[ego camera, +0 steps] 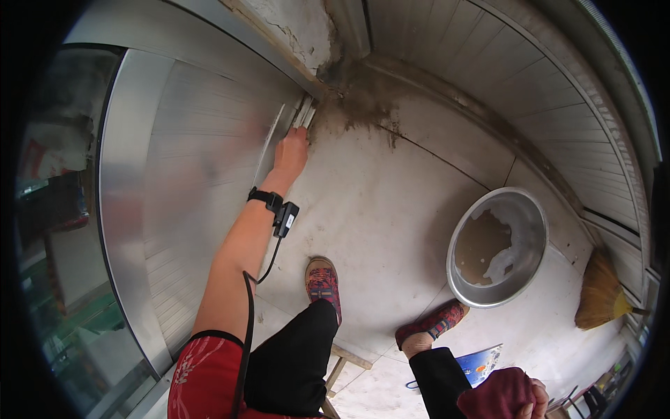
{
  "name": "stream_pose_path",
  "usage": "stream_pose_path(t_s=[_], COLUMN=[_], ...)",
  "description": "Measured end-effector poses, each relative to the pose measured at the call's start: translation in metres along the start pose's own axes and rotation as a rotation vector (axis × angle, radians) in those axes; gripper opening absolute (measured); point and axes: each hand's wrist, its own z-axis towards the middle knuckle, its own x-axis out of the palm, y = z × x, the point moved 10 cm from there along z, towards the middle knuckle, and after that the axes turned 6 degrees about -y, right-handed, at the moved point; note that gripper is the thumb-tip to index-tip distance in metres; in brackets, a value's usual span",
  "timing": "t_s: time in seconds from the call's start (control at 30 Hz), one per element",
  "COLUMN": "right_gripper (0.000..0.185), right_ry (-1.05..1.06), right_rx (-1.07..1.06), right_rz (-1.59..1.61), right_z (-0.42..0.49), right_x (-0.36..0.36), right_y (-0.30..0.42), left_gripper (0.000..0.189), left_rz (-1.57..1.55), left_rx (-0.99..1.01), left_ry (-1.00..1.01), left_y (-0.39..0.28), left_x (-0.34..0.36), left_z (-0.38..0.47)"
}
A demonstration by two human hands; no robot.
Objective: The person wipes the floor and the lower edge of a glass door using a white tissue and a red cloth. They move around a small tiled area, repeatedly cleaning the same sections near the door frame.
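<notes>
My left hand (294, 146) reaches down to the bottom track (303, 112) of the metal sliding door at the left. Its fingertips rest at the track, and whether they hold anything is hidden by the hand. At the lower right, my right hand (538, 400) grips a dark red cloth (497, 394) that is bunched up. A round metal basin (542, 246) stands on the tiled floor at the right, holding murky brown water (479, 251) with white suds around it.
Brown dirt (366, 97) stains the floor at the door corner. A straw broom (599, 293) lies by the right wall panel. A blue printed sheet or bag (479, 364) is on the floor near my right leg. Part of a wooden stool (353, 356) shows between my legs.
</notes>
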Motion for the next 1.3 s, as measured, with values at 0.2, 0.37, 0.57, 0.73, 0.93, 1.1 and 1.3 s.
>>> stream_pose_path(t_s=[0.2, 0.37, 0.57, 0.73, 0.93, 1.1, 1.3], right_gripper=[0.039, 0.039, 0.038, 0.038, 0.038, 0.038, 0.038], right_ry=[0.011, -0.006, 0.001, 0.012, 0.027, 0.046, 0.051], right_rx=[-0.049, -0.014, 0.005, -0.009, -0.023, -0.039, -0.032], right_rz=[-0.067, -0.047, -0.011, -0.046, -0.069, -0.086, -0.067], right_z=[0.001, 0.003, 0.008, 0.011, 0.018, 0.022, 0.017], right_x=[-0.001, 0.0, 0.006, 0.01, 0.021, 0.029, 0.031], right_y=[0.004, 0.003, 0.003, 0.006, 0.014, 0.019, 0.017], left_gripper=[0.017, 0.015, 0.018, 0.031, 0.034, 0.039, 0.042], left_rz=[0.094, 0.071, -0.195, -0.053, 0.056, 0.009, 0.038], left_rx=[0.097, 0.04, -0.114, -0.046, -0.06, 0.033, -0.007], left_ry=[0.009, -0.006, -0.336, -0.29, -0.155, -0.173, -0.117], left_y=[0.003, 0.001, 0.005, 0.001, -0.005, -0.013, -0.012], left_x=[-0.009, -0.003, -0.03, -0.023, -0.003, -0.009, -0.008], left_z=[-0.022, 0.003, 0.036, 0.047, 0.046, 0.028, 0.029])
